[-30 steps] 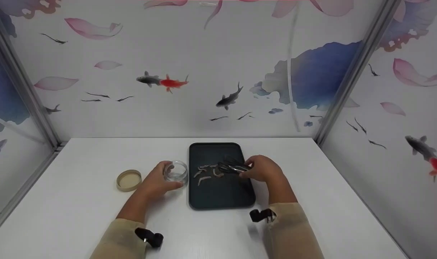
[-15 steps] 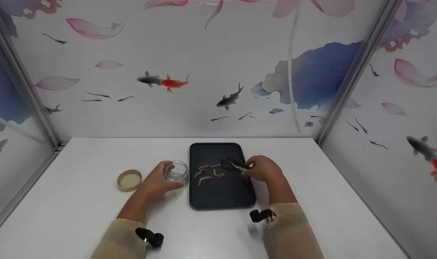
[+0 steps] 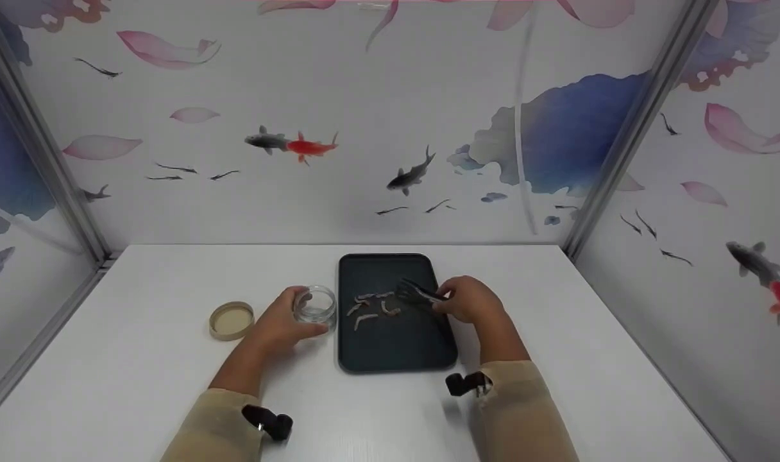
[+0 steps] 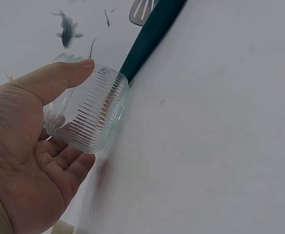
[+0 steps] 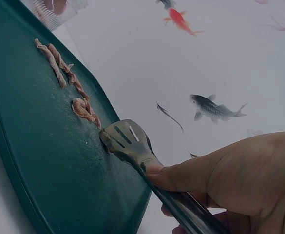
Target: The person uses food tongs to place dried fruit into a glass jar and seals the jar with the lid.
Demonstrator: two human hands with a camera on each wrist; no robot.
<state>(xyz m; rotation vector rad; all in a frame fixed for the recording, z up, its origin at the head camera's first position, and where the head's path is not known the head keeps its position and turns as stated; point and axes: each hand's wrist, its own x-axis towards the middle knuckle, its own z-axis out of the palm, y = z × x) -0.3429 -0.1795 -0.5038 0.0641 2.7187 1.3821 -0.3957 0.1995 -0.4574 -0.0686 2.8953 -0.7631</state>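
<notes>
My left hand (image 3: 281,324) grips a ribbed clear glass jar (image 3: 314,304) (image 4: 96,114) that stands on the white table just left of a dark green tray (image 3: 396,346) (image 5: 45,161). Several pinkish meat strips (image 3: 371,308) (image 5: 64,73) lie on the tray's middle. My right hand (image 3: 470,299) (image 5: 230,175) grips metal tongs (image 3: 415,294) (image 5: 127,144) over the tray's right side. Their slotted tips are close together, right beside the nearest strip; I see nothing clamped between them.
A round tan lid (image 3: 231,320) lies flat on the table left of the jar. Walls printed with fish and petals close in the table (image 3: 140,359) at the back and both sides. Black wrist straps sit on both beige sleeves.
The tongs' tips have drawn back a little to the right, away from the strips. The left hand and the jar have stayed put.
</notes>
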